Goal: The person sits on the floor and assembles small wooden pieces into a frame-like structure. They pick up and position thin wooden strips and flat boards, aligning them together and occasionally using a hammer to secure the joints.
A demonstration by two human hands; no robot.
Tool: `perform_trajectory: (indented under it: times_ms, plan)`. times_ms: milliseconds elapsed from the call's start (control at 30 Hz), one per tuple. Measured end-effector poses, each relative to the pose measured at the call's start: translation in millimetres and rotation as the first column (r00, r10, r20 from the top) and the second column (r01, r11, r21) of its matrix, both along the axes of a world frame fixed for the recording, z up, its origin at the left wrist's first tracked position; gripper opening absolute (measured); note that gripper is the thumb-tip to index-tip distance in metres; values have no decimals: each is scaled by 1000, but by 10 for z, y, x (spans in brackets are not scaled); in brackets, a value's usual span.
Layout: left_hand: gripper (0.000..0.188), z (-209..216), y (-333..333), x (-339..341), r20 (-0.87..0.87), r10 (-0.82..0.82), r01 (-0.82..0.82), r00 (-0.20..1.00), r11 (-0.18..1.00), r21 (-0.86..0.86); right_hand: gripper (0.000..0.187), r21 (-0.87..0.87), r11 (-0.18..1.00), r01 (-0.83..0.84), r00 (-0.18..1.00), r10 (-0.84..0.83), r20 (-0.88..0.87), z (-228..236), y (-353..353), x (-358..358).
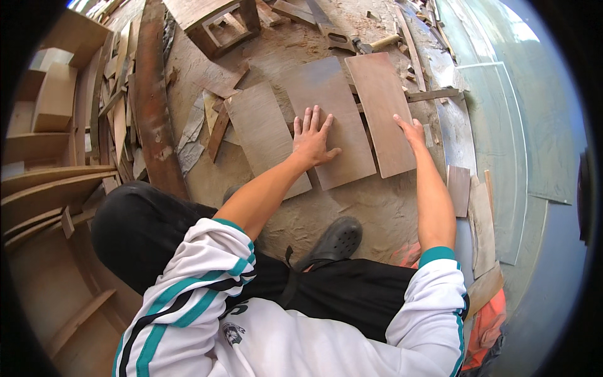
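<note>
Three flat rectangular wooden boards lie side by side on the ground before me: a left board [257,119], a middle board [345,141] and a right board [379,116]. My left hand [310,139] is flat on the middle board with its fingers spread, close to the gap beside the left board. At the outer long edge of the right board, my right hand [412,131] holds on; part of its fingers is hidden. Beneath the boards runs a thin wooden strip [433,95], showing in the gaps and sticking out at the right.
Beyond the boards stand a wooden box-like frame [220,31], a handsaw [339,39] and a hammer [377,44]. A long brown plank [154,100] and wooden shelving [38,135] are at left. Glass sheets [496,157] lie at right. My shoe [336,239] is near the boards.
</note>
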State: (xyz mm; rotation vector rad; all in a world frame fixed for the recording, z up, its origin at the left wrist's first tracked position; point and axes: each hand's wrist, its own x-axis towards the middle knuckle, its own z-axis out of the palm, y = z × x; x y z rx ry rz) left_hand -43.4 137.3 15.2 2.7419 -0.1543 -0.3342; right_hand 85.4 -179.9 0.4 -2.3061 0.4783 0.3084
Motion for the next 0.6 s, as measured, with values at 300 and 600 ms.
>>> perform_trajectory:
  times_ms: [300,600]
  plan:
    - [106,189,-68,99,-80,-20,27,997,996,85,116,-161,985,-57,998,56,-14,-198,-237,138]
    - [106,357,-189,208,-118,-46,63,992,988,143,115,-129,992,0,1000,2,17,-193,-164,136]
